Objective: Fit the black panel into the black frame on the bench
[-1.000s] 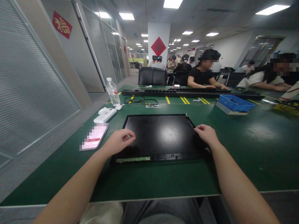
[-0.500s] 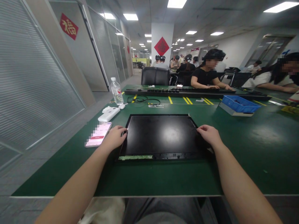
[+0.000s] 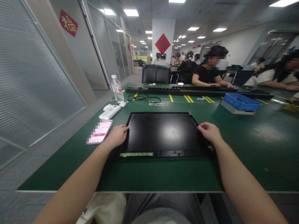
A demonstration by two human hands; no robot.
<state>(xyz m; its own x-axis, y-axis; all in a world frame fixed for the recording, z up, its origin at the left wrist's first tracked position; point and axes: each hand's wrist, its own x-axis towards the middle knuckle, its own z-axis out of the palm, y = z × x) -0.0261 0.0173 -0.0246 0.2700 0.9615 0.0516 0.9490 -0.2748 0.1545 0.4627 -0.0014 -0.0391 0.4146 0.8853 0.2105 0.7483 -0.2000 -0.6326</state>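
In front of me a black display panel point(image 3: 161, 133) lies on the green table, its screen facing up. A green circuit strip point(image 3: 136, 154) shows along the left part of its near edge. My left hand point(image 3: 119, 135) grips the panel's left side, thumb and fingers closed at the frame. At the opposite side my right hand point(image 3: 210, 131) pinches the right edge between thumb and fingers. The fingertips under the panel are hidden from view.
Left of the panel lie a phone point(image 3: 100, 132), a white device point(image 3: 109, 112) and a water bottle point(image 3: 117, 89). Beyond are a black cable point(image 3: 142, 98) and long black bars point(image 3: 177, 90). A blue tray point(image 3: 241, 102) stands right. A person point(image 3: 210, 71) sits across the table.
The view has tilted slightly down and shifted a little. My left hand's fingers have drawn closer together at the panel's edge; my right hand keeps its grip.
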